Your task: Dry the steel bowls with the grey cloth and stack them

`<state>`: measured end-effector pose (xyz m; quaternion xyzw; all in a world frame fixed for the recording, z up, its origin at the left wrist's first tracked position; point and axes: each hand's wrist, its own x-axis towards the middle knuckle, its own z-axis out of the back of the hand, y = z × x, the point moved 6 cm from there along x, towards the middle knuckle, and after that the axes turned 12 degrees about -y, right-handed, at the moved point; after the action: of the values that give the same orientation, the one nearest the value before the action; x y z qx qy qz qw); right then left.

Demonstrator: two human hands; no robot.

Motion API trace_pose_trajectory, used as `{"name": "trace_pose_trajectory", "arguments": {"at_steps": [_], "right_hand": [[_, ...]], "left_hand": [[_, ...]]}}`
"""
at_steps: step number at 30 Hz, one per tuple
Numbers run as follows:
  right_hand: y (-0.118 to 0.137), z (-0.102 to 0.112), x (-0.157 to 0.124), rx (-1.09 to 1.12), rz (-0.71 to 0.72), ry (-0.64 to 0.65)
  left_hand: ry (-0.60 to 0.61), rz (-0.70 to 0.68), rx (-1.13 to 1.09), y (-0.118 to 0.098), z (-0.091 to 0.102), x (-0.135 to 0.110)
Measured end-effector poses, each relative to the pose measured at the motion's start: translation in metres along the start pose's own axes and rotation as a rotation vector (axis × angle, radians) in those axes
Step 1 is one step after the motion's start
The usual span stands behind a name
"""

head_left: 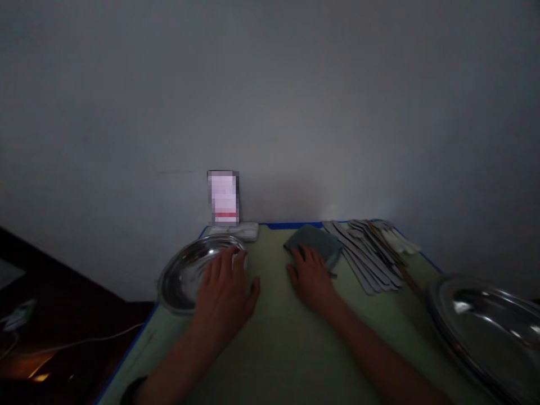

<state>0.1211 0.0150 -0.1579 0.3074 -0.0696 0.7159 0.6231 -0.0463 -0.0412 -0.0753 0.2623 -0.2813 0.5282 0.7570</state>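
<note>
My left hand point(225, 289) reaches over the near right side of an oval metal dish point(181, 281), its fingers stretched out and apart. Whether the fingertips touch the metal is hard to tell in the dim light. My right hand point(312, 278) lies with spread fingers on the near edge of a folded grey-green cloth point(317, 243). Just right of the cloth, a row of metal cutlery point(363, 259) is laid out side by side, with handles toward me.
A second, larger metal dish point(489, 326) stands at the right edge. White utensils point(399, 239) lie at the back right. A phone-like screen point(223, 197) leans on the wall behind a white folded item point(247, 231). A cable point(97, 339) hangs at the left.
</note>
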Motion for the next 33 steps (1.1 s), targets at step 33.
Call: {"name": "trace_pose_trajectory", "arguments": {"at_steps": [33], "right_hand": [[-0.055,0.009,0.008,0.624,-0.567,-0.243]], "left_hand": [[-0.142,-0.337,-0.326,-0.040,0.044,-0.004]]}}
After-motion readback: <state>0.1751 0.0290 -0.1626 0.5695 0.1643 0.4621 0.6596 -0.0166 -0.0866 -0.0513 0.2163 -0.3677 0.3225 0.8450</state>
